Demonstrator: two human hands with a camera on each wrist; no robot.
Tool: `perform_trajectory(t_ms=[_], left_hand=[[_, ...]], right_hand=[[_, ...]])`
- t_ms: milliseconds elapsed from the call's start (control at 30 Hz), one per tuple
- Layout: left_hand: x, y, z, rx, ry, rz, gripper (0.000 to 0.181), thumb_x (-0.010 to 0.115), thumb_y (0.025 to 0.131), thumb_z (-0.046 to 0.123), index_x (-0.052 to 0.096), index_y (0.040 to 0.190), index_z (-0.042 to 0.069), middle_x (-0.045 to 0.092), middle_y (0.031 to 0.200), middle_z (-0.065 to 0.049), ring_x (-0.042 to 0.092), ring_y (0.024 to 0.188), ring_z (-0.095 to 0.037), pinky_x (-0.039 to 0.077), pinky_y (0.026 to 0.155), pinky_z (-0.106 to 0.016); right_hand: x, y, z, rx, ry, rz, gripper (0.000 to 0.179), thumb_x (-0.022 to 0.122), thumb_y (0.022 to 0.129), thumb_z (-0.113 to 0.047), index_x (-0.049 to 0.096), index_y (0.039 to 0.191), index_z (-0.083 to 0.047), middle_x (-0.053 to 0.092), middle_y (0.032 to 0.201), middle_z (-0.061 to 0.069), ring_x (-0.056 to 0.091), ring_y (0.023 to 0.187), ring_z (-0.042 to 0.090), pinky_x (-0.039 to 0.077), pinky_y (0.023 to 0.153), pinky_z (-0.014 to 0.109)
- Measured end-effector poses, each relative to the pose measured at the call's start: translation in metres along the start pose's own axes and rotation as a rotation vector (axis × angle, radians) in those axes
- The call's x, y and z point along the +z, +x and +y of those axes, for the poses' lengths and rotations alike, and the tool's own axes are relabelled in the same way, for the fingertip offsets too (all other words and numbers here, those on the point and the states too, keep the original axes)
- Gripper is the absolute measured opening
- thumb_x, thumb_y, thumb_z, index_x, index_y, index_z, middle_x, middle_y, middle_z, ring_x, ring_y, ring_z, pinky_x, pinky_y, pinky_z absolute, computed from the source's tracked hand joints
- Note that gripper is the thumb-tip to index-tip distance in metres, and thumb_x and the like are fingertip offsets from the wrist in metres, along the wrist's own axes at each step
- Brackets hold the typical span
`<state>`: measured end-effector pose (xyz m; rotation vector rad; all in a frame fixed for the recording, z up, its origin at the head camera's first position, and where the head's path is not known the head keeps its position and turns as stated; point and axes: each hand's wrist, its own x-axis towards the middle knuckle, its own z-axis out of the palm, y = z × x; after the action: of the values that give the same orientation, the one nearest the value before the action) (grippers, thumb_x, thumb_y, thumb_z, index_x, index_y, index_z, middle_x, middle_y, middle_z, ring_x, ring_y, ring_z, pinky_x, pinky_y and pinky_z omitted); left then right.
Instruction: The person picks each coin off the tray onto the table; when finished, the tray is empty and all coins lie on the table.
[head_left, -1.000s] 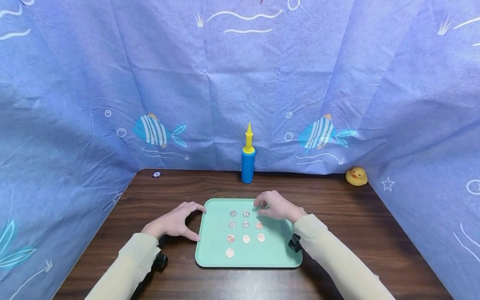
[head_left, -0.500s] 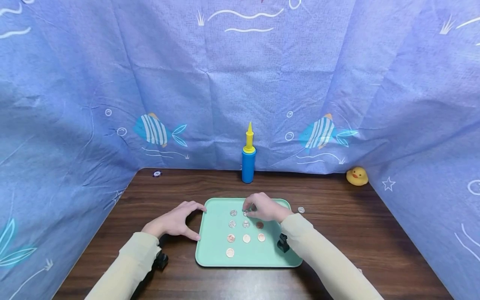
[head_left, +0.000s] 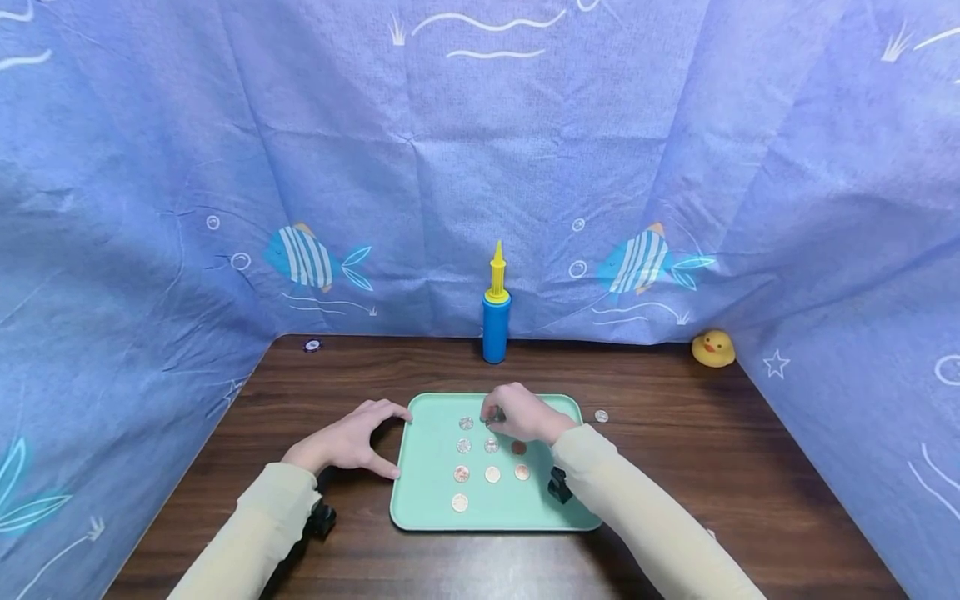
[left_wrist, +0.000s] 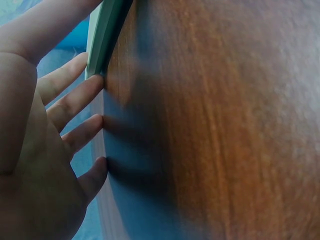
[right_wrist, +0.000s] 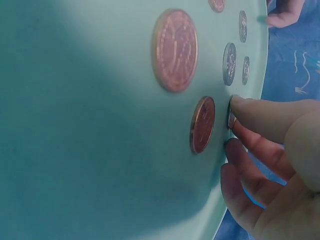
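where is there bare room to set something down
Tray: the near strip right of the nearest coin. Table: the back stretch between the small disc and the blue pump. Crowded: the tray's middle, with rows of coins and the right hand.

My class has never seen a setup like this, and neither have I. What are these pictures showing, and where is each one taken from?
There is no machine here: a person works bare-handed. The wide picture is the head-worn view, looking forward and down; each close-up comes from a wrist camera, one per hand. On the wooden table lies a green tray bearing coins, some coppery, some silvery, laid out in rows. Another silvery disc, probably a coin, lies just outside the tray on the right. Farther back stand a blue and yellow pump and a yellow toy duck. The left hand touches the tray's left edge, fingers spread. The right hand pinches a coin in the far row between thumb and finger; whether it is lifted at all, I cannot tell.
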<state>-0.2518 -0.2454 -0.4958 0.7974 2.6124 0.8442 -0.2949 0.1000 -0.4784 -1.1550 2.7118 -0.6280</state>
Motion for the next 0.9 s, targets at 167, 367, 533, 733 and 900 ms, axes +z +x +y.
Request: perform_trajectory(t_ms=[167, 367, 533, 733, 900], left_hand=[[-0.001, 0.0, 0.0, -0.003, 0.001, 0.003, 0.085, 0.091, 0.077, 0.056, 0.056, 0.145, 0.019, 0.052, 0.149, -0.003, 0.042, 0.14, -0.032, 0.037, 0.113, -0.06], [0.0, 0.0, 0.0, -0.01, 0.003, 0.002, 0.084, 0.09, 0.077, 0.057, 0.056, 0.144, 0.019, 0.052, 0.148, -0.003, 0.041, 0.141, -0.033, 0.037, 0.113, -0.061], [0.001, 0.0, 0.0, -0.005, 0.004, 0.004, 0.083, 0.09, 0.077, 0.056, 0.056, 0.143, 0.02, 0.053, 0.147, -0.003, 0.042, 0.141, -0.033, 0.037, 0.113, -0.061], [0.0, 0.0, 0.001, -0.013, 0.002, 0.002, 0.084, 0.091, 0.077, 0.056, 0.056, 0.144, 0.019, 0.052, 0.148, -0.004, 0.041, 0.141, -0.033, 0.036, 0.113, -0.061], [0.0, 0.0, 0.002, -0.018, 0.002, -0.001, 0.084, 0.091, 0.077, 0.055, 0.056, 0.144, 0.019, 0.052, 0.149, -0.004, 0.041, 0.141, -0.033, 0.036, 0.113, -0.061]], right_hand=[[-0.001, 0.002, -0.004, 0.045, -0.011, -0.023, 0.013, 0.076, 0.095, -0.003, 0.081, 0.105, -0.01, 0.075, 0.099, 0.003, 0.069, 0.094, 0.016, 0.058, 0.084, 0.033], [-0.003, 0.003, -0.01, 0.111, -0.018, -0.069, 0.019, 0.073, 0.095, 0.001, 0.079, 0.11, -0.009, 0.074, 0.1, 0.005, 0.067, 0.089, 0.014, 0.057, 0.08, 0.032], [-0.004, 0.003, -0.012, 0.131, -0.015, -0.098, 0.022, 0.071, 0.094, 0.003, 0.078, 0.111, -0.007, 0.072, 0.098, 0.005, 0.062, 0.082, 0.011, 0.055, 0.075, 0.03], [-0.004, 0.003, -0.011, 0.124, -0.008, -0.103, 0.023, 0.074, 0.091, 0.003, 0.077, 0.111, -0.008, 0.069, 0.094, 0.003, 0.059, 0.08, 0.012, 0.054, 0.074, 0.031], [-0.003, 0.004, -0.009, 0.125, -0.007, -0.115, 0.022, 0.075, 0.092, 0.0, 0.077, 0.112, -0.009, 0.069, 0.095, 0.002, 0.059, 0.08, 0.012, 0.054, 0.074, 0.031]])
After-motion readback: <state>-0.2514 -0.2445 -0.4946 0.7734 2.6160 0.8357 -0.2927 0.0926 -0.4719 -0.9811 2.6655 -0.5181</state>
